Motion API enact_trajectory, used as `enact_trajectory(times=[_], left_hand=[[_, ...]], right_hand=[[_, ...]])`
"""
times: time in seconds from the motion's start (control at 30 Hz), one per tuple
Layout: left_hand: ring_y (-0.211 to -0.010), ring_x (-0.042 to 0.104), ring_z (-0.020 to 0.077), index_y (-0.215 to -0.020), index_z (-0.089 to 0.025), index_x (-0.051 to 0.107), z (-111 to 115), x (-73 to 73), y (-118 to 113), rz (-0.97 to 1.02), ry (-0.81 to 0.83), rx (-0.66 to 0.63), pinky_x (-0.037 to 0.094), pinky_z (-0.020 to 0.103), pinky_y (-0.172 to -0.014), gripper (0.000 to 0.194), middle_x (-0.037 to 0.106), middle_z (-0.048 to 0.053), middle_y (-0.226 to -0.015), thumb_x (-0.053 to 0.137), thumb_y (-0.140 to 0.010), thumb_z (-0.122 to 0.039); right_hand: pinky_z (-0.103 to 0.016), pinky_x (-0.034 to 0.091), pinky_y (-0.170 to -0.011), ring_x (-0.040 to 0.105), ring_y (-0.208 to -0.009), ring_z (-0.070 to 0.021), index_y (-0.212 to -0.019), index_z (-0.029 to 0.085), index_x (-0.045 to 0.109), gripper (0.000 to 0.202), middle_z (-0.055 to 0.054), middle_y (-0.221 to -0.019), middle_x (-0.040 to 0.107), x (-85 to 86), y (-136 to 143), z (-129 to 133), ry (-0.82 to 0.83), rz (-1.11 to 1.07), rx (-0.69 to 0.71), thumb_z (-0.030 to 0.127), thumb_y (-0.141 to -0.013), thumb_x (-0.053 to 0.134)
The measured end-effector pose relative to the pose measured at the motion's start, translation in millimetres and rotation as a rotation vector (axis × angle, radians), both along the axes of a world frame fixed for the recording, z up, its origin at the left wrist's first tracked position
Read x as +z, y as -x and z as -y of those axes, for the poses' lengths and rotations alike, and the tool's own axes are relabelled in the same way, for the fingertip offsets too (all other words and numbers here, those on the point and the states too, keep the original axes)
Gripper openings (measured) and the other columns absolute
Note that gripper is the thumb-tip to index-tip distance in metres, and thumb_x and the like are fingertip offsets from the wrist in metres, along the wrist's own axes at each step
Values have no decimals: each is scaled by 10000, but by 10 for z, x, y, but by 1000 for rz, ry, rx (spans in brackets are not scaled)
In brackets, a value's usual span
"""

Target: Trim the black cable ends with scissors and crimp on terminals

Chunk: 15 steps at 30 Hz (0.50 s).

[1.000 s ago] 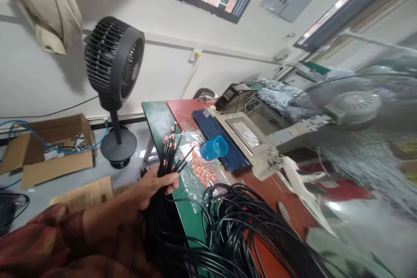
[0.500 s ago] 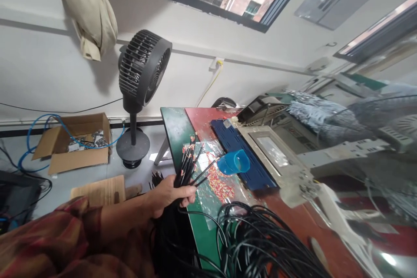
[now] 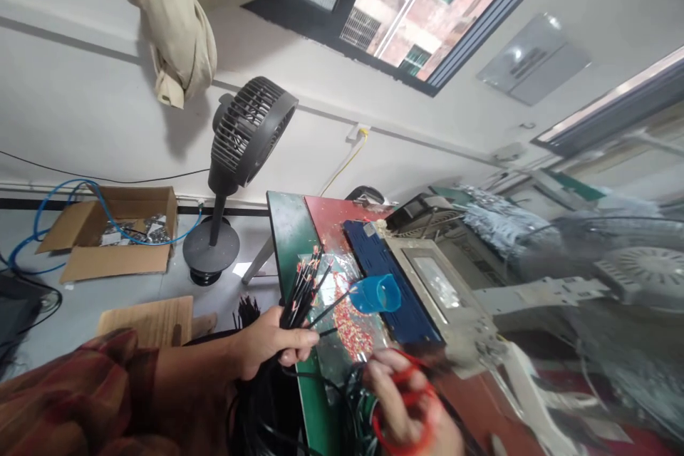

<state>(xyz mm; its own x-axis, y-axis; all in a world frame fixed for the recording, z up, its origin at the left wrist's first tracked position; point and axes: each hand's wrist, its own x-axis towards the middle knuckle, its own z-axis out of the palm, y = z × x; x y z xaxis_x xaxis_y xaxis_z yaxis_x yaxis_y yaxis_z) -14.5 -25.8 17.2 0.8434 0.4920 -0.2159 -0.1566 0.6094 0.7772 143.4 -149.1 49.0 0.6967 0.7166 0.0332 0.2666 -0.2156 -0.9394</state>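
Observation:
My left hand [image 3: 286, 342] is closed around a bundle of black cables [image 3: 303, 292] whose stripped ends show coloured wires pointing up. My right hand [image 3: 398, 399], blurred by motion, has its fingers in the handles of red-handled scissors [image 3: 427, 413]; the blades are hard to make out. Between and above the hands, a blue cup [image 3: 375, 293] lies on its side on the table. Beside it, small red and yellow bits [image 3: 353, 331] are scattered over a clear plastic sheet. More black cable hangs below my left hand.
The green table edge [image 3: 311, 406] runs along my left hand. A blue tray [image 3: 395, 285] and a beige machine [image 3: 438, 278] stand on the right. Beyond are a black fan [image 3: 249, 132] and an open cardboard box [image 3: 117, 263] on the floor.
My right hand has come into view at the lower right with the red-handled scissors, over the cable coil. My left hand has shifted slightly left and down with the bundle as the view turned.

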Motion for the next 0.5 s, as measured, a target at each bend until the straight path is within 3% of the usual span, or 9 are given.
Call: enact_trajectory(times=[0.1,0.17,0.33,0.5], left_hand=[[-389,323,20,-561,-123,502,19,-63,-1,2,12,-23,180,195,-418,308,472,-35,-487,654,-700,-352],[-380,336,20,-569,-121,502,29,-118,-12,-8,36,-38,194,184,-407,297,503,-24,-489,669,-676,-342],[-358,335,23,-606,-129,526,37,-166,-28,-44,100,-65,186,175,-381,255,525,-24,-466,701,-624,-314],[-351,340,44,-529,-145,554,42,-170,-26,-106,93,-118,169,203,-372,231,510,-9,-444,694,-618,-307]], right_hand=[[-300,487,-615,598,-653,-196,-823,156,692,430,-42,-708,661,-153,14,-258,49,-249,145,475,-549,780],[-280,465,-588,577,-622,-174,-846,166,690,407,-38,-701,655,-259,49,-326,4,-358,192,461,-577,768],[-251,424,-527,518,-526,-133,-771,179,655,282,-10,-596,595,-448,76,-304,-143,-399,253,421,-648,732],[-246,404,-485,503,-483,-129,-737,178,627,291,-8,-563,573,-563,64,-280,-190,-433,267,439,-653,721]])
